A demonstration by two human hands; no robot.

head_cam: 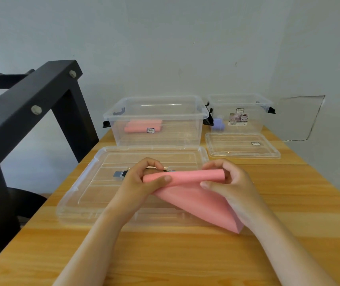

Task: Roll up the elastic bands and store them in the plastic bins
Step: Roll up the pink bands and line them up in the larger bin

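Note:
A pink elastic band [193,195] is partly rolled into a tube held above the table, and its loose end hangs down toward me. My left hand [144,182] grips the left end of the roll. My right hand [226,180] pinches the right end. Behind them stands a large clear plastic bin [156,120] holding a rolled pink band [142,126]. A smaller clear bin [240,112] at the back right holds a purple roll [218,123].
The large bin's clear lid [94,182] lies flat under my hands with a label on it. A smaller lid [242,145] lies in front of the small bin. A black metal frame [30,104] stands left of the wooden table [185,254]. A grey wall is behind.

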